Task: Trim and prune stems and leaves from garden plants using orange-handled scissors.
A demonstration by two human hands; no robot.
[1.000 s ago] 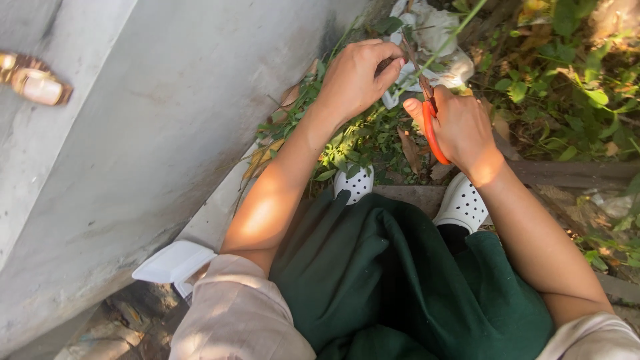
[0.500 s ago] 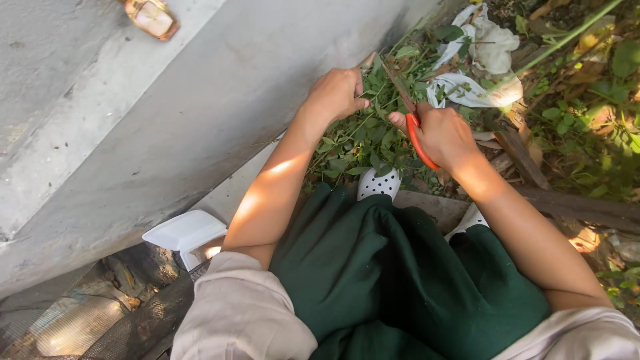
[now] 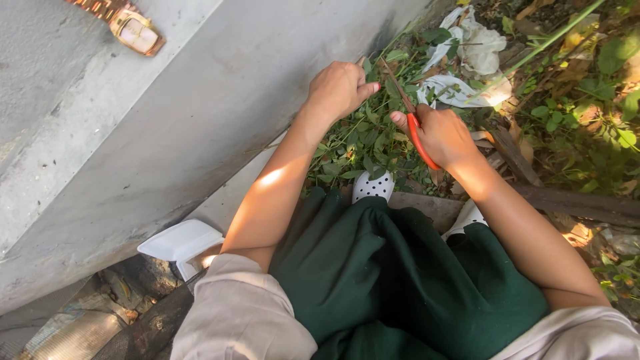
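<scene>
Here the weeds lie just ahead of both hands, against the wall. The left hand clenches a tuft of stems; the right hand grips orange-handled shears, blades slanting up-left toward that tuft, almost touching. Open ground lies rightward; the wall closes the left side.

Grey concrete wall, white foam box, crumpled white cloth, white perforated clogs.
</scene>
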